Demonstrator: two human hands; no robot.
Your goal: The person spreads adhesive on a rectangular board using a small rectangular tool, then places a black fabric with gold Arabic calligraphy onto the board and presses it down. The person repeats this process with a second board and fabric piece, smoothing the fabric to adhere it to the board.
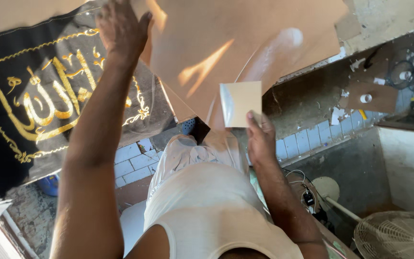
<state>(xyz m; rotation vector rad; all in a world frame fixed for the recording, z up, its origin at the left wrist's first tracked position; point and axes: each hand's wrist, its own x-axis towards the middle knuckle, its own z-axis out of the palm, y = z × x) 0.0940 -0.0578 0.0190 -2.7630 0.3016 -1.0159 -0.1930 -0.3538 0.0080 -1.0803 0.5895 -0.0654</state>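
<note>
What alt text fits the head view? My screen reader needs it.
Seen from above, the right hand pinches a small square pale card while the left hand presses flat on large tan boards. A black cloth with gold embroidery lies alongside.

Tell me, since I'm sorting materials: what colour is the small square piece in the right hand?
Pale cream with a glossy sheen, the small square piece, seen in the head view.

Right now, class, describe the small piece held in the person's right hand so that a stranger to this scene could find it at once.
Start at the large brown board filling the top of the view. Just below its lower edge, the right hand pinches a small square card by its bottom corner. Unlike the big brown sheets around it, the card is pale cream, far smaller, and glossy along its left edge.
</note>
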